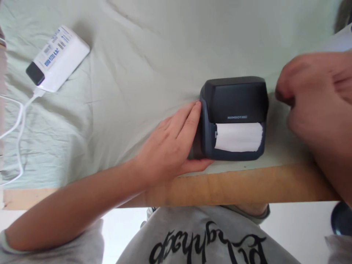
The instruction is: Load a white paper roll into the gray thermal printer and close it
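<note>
A white cable [19, 124] loops down the far-left edge of the bench [247, 187] and plugs into a white power bank [59, 58]. The power bank has a black end cap and blue print, and lies at an angle on the pale green cloth [154, 44] at far left.

Well apart from it, toward the right, the left hand [172, 146] lies open and flat on the cloth near the bench's wooden front edge. Its fingers are together and stretched out, and their tips and the thumb touch the left side of a dark printer [233, 99].

The printer sits upright at the near edge of the cloth, right of centre, front facing the person. A strip of white paper [238, 136] shows from the slot below its small grey lettering.

Near the printer on its right, the right hand [316, 95] hovers above the cloth, blurred, fingers curled inward. Whether it grips anything cannot be told, and it appears clear of the printer. The two hands are apart, with the printer between them.

Below the bench edge, a grey shirt [209, 238] with black script fills the near foreground.
</note>
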### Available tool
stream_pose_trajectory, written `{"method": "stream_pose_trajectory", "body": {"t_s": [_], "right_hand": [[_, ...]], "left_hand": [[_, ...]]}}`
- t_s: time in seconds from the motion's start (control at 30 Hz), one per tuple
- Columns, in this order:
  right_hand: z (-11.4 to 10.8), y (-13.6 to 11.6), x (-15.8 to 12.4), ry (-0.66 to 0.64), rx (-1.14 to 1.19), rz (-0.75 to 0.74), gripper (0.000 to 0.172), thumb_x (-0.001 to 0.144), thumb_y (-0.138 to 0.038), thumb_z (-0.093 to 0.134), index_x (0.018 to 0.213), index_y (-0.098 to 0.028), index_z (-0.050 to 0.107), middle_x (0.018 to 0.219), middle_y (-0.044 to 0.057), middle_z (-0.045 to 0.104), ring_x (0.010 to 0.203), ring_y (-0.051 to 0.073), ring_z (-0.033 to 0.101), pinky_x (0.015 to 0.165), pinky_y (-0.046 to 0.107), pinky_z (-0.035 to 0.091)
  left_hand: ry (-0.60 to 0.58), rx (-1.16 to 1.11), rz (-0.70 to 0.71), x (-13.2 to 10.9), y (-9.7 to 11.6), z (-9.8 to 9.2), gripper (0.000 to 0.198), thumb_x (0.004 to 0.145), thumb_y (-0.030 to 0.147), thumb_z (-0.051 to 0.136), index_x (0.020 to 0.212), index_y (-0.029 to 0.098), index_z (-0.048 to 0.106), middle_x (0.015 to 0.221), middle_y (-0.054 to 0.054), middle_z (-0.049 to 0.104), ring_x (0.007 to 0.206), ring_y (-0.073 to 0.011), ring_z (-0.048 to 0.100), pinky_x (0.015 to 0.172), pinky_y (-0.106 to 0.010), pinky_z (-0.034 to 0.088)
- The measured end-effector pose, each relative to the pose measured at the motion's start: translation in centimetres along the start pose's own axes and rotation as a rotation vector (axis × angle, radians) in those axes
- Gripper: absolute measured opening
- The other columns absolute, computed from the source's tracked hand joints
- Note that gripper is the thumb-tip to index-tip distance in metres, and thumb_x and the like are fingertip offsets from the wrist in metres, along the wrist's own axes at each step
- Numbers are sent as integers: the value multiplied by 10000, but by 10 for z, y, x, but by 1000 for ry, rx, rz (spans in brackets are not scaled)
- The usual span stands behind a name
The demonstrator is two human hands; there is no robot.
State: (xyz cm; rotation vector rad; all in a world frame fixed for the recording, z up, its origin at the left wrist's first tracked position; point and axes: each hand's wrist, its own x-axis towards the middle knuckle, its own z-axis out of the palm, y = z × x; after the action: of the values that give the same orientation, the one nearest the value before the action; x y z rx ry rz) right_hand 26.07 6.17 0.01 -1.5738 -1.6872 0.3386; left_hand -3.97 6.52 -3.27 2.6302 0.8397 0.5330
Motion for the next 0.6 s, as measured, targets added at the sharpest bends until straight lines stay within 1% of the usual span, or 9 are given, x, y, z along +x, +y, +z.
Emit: {"method": "stream_pose_trajectory", "body": {"t_s": [0.03, 0.07, 0.13, 0.23, 0.33, 0.43, 0.5, 0.6], "right_hand": [[-2, -1, 1, -81, -7, 29, 851, 1140, -793, 608, 615, -170, 362, 567, 3, 231, 549, 61, 233, 587, 362, 181], [-3, -2, 2, -145, -10, 39, 903, 1145, -798, 596, 580, -165, 287, 543, 7, 157, 520, 53, 185, 557, 355, 144], [-4, -1, 4, -184, -2, 24, 957, 1144, -800, 600, 552, -167, 194, 516, 7, 104, 481, 42, 140, 504, 351, 119], [-4, 0, 9, -200, -5, 4, 964, 1156, -795, 594, 541, -176, 184, 497, 0, 110, 457, 32, 115, 466, 347, 131], [-5, -2, 9, -249, -28, 4, 946, 1186, -816, 527, 580, -173, 188, 519, 4, 121, 478, 36, 152, 482, 336, 161], [-7, -3, 5, -268, -59, 36, 903, 1229, -786, 455, 634, -160, 194, 564, 21, 143, 521, 54, 196, 517, 375, 183], [-8, 1, 1, -269, -57, 35, 888, 1234, -794, 435, 659, -153, 215, 585, 29, 173, 535, 61, 220, 528, 404, 187], [-6, 16, -6, -225, -44, 15, 916, 1193, -902, 387, 683, -149, 274, 611, 35, 244, 544, 65, 246, 535, 421, 155]], "left_hand": [[-11, 15, 5, -1, -1, 0, 1062, 1137, 705, 753, 1902, 134, 286, 1837, -292, 578, 1673, -446, 664, 1374, -588, 638], [-16, 27, 15, -1, -1, -1, 1056, 1150, 709, 729, 1906, 127, 277, 1842, -302, 570, 1674, -453, 663, 1368, -598, 641], [-22, 55, 34, -2, -1, -2, 1017, 1183, 681, 687, 1915, 120, 259, 1853, -322, 557, 1685, -459, 656, 1361, -611, 646], [-2, 87, 41, -4, 2, -4, 979, 1208, 638, 666, 1925, 123, 244, 1826, -328, 594, 1667, -453, 679, 1340, -602, 664], [14, 108, 38, -5, 6, -4, 1011, 1202, 616, 689, 1937, 120, 202, 1807, -317, 623, 1629, -446, 714, 1331, -579, 669], [8, 104, 44, -5, 8, -6, 990, 1224, 591, 668, 1944, 114, 185, 1791, -309, 645, 1625, -427, 723, 1338, -548, 662], [10, 87, 47, -4, 9, -7, 986, 1231, 577, 668, 1951, 117, 177, 1786, -301, 656, 1627, -421, 724, 1347, -537, 659], [7, 76, 47, -3, 10, -10, 985, 1236, 561, 665, 1959, 119, 163, 1774, -298, 671, 1631, -420, 724, 1347, -545, 664]]}}
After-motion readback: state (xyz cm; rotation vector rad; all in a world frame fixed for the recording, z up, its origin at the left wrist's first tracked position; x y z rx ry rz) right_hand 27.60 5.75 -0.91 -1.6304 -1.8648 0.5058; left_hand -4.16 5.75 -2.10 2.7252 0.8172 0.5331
